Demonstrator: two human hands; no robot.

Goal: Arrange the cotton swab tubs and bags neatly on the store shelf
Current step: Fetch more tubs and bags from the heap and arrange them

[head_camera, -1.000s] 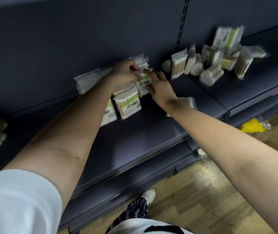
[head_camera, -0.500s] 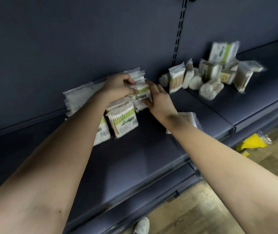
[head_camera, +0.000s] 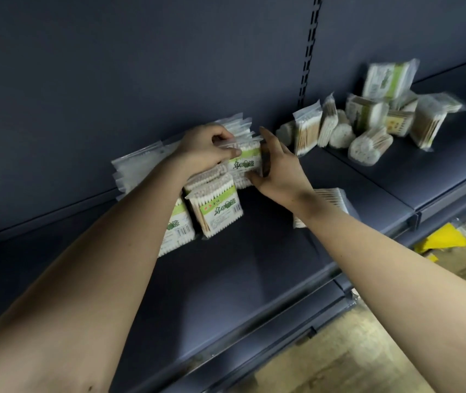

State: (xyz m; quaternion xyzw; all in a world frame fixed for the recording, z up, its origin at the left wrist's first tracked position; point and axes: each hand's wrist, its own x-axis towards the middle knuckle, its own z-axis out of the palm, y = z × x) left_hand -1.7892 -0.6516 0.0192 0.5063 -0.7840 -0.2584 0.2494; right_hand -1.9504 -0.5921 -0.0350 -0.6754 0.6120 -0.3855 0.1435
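Observation:
A green-labelled bag of cotton swabs [head_camera: 246,163] stands near the back of the dark shelf [head_camera: 254,265]. My left hand [head_camera: 206,151] pinches its top edge from the left. My right hand [head_camera: 280,171] has straight fingers laid against the bag's right side. In front of it stand two more green-labelled bags [head_camera: 217,208], one partly behind my left arm. A row of clear flat bags [head_camera: 138,165] leans on the back wall to the left. One bag [head_camera: 336,197] lies flat under my right forearm.
A loose heap of swab tubs and bags [head_camera: 368,129] sits on the adjoining shelf section at the right. A slotted upright [head_camera: 308,52] divides the back panels. Yellow packaging [head_camera: 441,239] lies on the wooden floor [head_camera: 339,364] below.
The view has tilted up and closer to the shelf. Both hands stay on the same green-labelled bag, with my right fingers spread straighter against its side.

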